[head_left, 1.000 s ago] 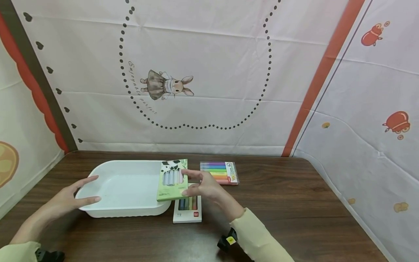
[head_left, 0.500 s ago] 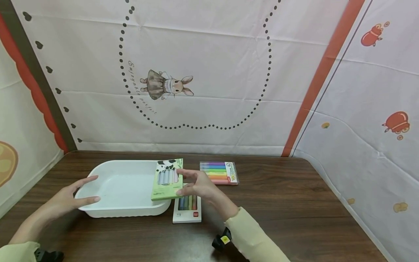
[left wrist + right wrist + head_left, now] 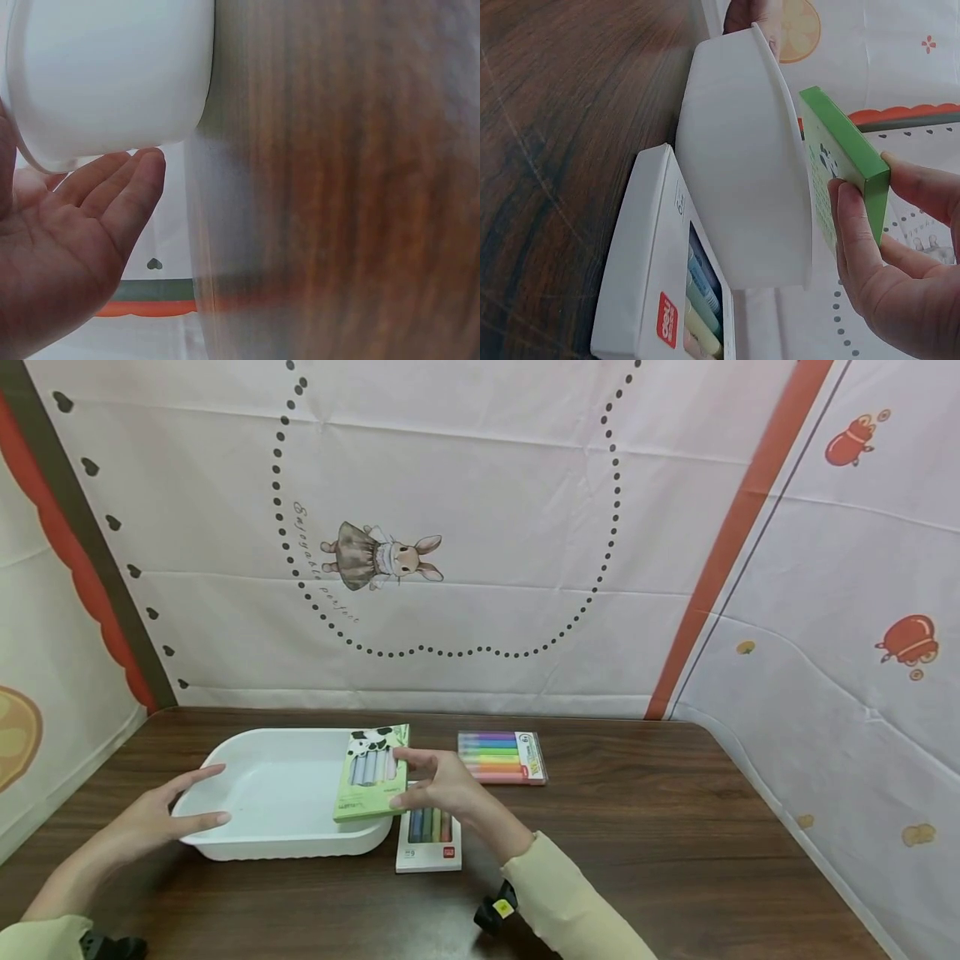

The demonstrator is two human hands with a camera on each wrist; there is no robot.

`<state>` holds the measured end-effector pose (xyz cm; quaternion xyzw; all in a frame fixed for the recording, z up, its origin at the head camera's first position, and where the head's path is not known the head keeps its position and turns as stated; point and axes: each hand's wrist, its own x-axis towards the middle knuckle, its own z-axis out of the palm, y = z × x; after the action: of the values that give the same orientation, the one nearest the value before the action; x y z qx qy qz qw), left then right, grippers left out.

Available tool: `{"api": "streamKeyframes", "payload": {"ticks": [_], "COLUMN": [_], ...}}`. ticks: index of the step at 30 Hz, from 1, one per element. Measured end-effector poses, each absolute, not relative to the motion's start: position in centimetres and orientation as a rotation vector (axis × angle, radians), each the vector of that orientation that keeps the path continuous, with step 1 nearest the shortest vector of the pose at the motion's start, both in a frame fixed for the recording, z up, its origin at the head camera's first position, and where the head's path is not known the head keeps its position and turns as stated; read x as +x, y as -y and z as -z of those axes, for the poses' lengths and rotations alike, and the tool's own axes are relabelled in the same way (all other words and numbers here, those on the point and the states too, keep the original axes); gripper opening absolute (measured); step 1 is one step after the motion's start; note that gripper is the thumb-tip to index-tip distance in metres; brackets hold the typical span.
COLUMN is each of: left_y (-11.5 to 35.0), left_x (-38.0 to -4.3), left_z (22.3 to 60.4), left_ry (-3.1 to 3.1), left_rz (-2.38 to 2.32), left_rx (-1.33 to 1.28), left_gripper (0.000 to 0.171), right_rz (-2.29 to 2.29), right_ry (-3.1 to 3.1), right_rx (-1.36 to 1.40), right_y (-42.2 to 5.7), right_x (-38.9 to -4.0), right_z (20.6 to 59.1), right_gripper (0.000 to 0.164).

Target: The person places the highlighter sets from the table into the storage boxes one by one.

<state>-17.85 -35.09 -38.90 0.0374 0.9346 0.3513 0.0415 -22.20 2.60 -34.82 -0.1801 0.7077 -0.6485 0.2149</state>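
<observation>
My right hand (image 3: pixel 441 787) pinches a flat green pen box (image 3: pixel 373 777) by its right edge, thumb on one face and fingers on the other. The box has a panda print and a window showing pale sticks, probably pens. It is held tilted over the right end of a white plastic tray (image 3: pixel 277 777); the right wrist view shows the box (image 3: pixel 844 142) apart from the tray wall (image 3: pixel 742 150). My left hand (image 3: pixel 153 810) holds the tray's left end, with thumb and forefinger over the rim. In the left wrist view, other fingers (image 3: pixel 135 191) lie against its outside.
A white box of highlighters (image 3: pixel 429 843) lies at the tray's right end, partly covered by my right hand and the green box. Behind it to the right is a clear pack of rainbow markers (image 3: pixel 502 757). A printed cloth (image 3: pixel 480 527) hangs behind the brown table (image 3: pixel 637 827).
My right hand has moved left with the green pen box, taking it further over the tray. The left hand, the tray and the other packs stay in place.
</observation>
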Motion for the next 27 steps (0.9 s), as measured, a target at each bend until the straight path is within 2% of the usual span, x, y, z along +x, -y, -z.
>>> {"api": "streamKeyframes", "payload": {"ticks": [27], "left_y": [35.2], "left_x": [-17.8], "left_z": [38.8], "left_ry": [-2.848], "left_rz": [-1.080], "left_rx": [0.117], "left_gripper": [0.079], "right_rz": [1.711], "right_ry": [-2.107], "right_rx": [-0.459], "right_y": [-0.4], "right_x": [-22.4], "right_z": [35.0], "right_gripper": [0.061]}}
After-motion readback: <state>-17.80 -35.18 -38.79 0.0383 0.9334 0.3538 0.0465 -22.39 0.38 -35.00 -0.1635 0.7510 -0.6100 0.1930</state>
